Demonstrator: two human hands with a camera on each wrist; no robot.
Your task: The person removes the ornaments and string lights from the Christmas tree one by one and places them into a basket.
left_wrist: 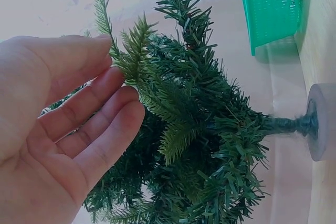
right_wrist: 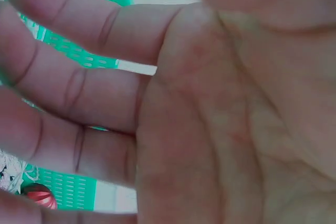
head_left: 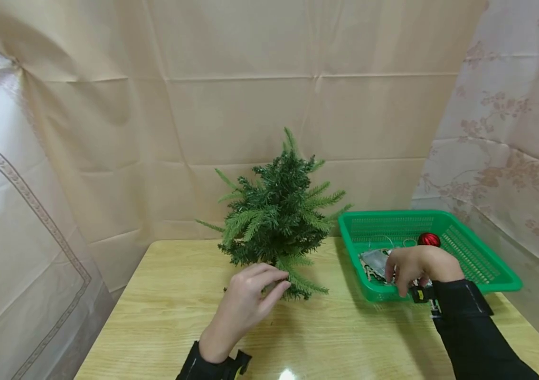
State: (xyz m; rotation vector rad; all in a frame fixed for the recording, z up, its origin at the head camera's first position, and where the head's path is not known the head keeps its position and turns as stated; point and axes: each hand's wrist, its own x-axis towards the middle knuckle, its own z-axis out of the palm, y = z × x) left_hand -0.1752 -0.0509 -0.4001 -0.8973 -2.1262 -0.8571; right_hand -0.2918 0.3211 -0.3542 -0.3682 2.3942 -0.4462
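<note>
A small artificial Christmas tree (head_left: 276,211) stands upright at the back of the table, on a pale round base (left_wrist: 321,121) in the left wrist view. My left hand (head_left: 250,295) is at its lower front branches, fingers loosely bent and thumb apart from them. Its fingertips are beside a light green sprig (left_wrist: 137,56); whether they touch it is unclear. My right hand (head_left: 423,264) reaches down over the front of a green basket (head_left: 483,258), fingers relaxed and bent. Under its fingers lie a greyish flat item (head_left: 375,260) and pale strings. Its fingertips are partly cut off in the right wrist view.
A shiny red ball ornament (head_left: 428,239) lies in the basket behind my right hand. The light wooden table (head_left: 155,306) reaches back to a beige cloth (head_left: 231,105). Patterned cloths hang at both sides.
</note>
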